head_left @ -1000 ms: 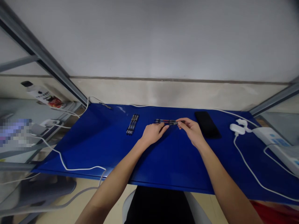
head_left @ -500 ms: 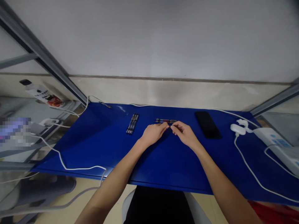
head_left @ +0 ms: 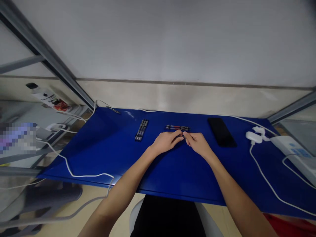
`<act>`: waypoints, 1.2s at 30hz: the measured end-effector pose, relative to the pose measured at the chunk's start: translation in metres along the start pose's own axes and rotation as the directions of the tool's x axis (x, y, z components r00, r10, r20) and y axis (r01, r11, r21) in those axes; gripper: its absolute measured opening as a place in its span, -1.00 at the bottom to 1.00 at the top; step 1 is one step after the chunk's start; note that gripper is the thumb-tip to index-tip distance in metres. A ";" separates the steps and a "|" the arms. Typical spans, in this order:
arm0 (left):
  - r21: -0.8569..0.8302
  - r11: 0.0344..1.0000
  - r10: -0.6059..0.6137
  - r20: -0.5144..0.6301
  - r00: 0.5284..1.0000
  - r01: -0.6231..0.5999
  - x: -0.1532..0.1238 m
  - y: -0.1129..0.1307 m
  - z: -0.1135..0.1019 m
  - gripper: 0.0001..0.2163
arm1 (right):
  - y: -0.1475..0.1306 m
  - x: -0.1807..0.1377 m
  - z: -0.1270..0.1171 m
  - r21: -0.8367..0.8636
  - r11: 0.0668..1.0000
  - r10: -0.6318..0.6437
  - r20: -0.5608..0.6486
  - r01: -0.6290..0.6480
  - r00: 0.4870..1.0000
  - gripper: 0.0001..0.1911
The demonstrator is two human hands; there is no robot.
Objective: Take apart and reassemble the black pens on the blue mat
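Both hands rest on the blue table top [head_left: 177,171] with their fingertips meeting near its middle. My left hand [head_left: 166,142] lies flat, fingers stretched out to the right, holding nothing I can see. My right hand [head_left: 198,143] has its fingers drawn together against the left fingertips; whether anything is between them is hidden. Just beyond the fingertips lies a short row of dark pens [head_left: 177,127], one with red on it, untouched by either hand. A second bundle of dark pens [head_left: 141,130] lies further left.
A black phone [head_left: 221,132] lies face down to the right of my hands. Beyond it are a white charger [head_left: 251,136], its cable and a white power strip [head_left: 293,152]. A white cable [head_left: 74,174] loops over the left front corner. A bottle [head_left: 49,97] lies on the left shelf.
One second ago both hands held a pen between them by the row. The pen now lies with the row, and both hands have drawn back toward me, fingertips together.
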State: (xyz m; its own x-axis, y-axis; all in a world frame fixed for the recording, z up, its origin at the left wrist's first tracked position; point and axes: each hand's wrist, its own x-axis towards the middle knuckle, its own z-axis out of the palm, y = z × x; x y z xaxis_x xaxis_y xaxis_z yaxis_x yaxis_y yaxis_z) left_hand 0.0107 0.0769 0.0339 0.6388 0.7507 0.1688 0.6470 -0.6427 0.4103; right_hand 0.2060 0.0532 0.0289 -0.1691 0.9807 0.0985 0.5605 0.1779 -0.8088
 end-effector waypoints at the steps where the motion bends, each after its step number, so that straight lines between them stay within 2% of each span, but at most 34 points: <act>1: 0.019 1.000 -0.014 -0.001 1.000 0.014 0.000 -0.001 0.000 -0.65 | -0.001 0.000 0.000 0.009 1.000 -0.003 0.006 0.003 1.000 -0.50; 5: 0.025 0.998 -0.059 -0.017 0.998 0.059 -0.001 -0.002 -0.002 -0.60 | -0.004 0.000 0.002 0.012 0.997 -0.074 -0.003 0.074 0.997 -0.66; 10: 0.015 1.000 0.026 0.023 0.999 -0.026 -0.002 0.000 -0.001 -0.62 | -0.006 -0.002 0.003 0.010 1.000 0.006 -0.012 -0.006 1.000 -0.43; 14: 0.051 0.998 -0.048 0.021 0.999 0.047 0.000 -0.001 0.001 -0.56 | -0.009 -0.003 0.001 0.042 0.997 -0.067 -0.036 0.069 0.997 -0.64; 16: 0.057 0.996 -0.067 0.021 0.998 0.065 0.001 -0.002 0.001 -0.56 | -0.009 -0.002 0.001 0.019 0.995 -0.097 -0.052 0.098 0.994 -0.68; 22: 0.049 0.999 0.012 0.024 1.000 -0.013 0.000 -0.001 0.001 -0.56 | -0.003 -0.002 0.001 -0.019 0.998 -0.057 -0.084 0.055 0.995 -0.57; 27: 0.052 0.998 0.018 0.034 0.999 -0.020 0.000 0.003 0.005 -0.60 | -0.006 -0.004 0.004 -0.011 0.998 -0.063 -0.156 0.062 0.986 -0.50; 30: 0.047 0.999 -0.004 0.003 1.000 0.004 -0.001 0.005 0.005 -0.61 | -0.014 -0.003 0.000 -0.025 0.996 -0.084 -0.162 0.081 0.983 -0.52; 33: 0.041 0.996 -0.078 -0.048 0.996 0.080 -0.001 0.004 0.001 -0.62 | -0.025 -0.007 -0.012 0.015 0.996 -0.078 -0.265 0.085 0.961 -0.58; 35: 0.034 0.990 -0.134 -0.068 0.989 0.137 -0.001 0.002 -0.002 -0.62 | -0.034 -0.018 -0.022 0.070 0.990 -0.084 -0.409 0.123 0.909 -0.59; 36: 0.032 0.987 -0.158 -0.074 0.985 0.161 0.000 0.001 -0.004 -0.61 | -0.037 -0.025 -0.026 0.087 0.984 -0.095 -0.493 0.158 0.865 -0.59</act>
State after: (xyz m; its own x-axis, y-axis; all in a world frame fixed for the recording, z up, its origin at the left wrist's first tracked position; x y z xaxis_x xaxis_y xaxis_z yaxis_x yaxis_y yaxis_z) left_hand 0.0092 0.0769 0.0375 0.4959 0.8520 0.1677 0.7540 -0.5183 0.4036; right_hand 0.2105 0.0239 0.0718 0.2002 0.8712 0.4482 0.4540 0.3228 -0.8304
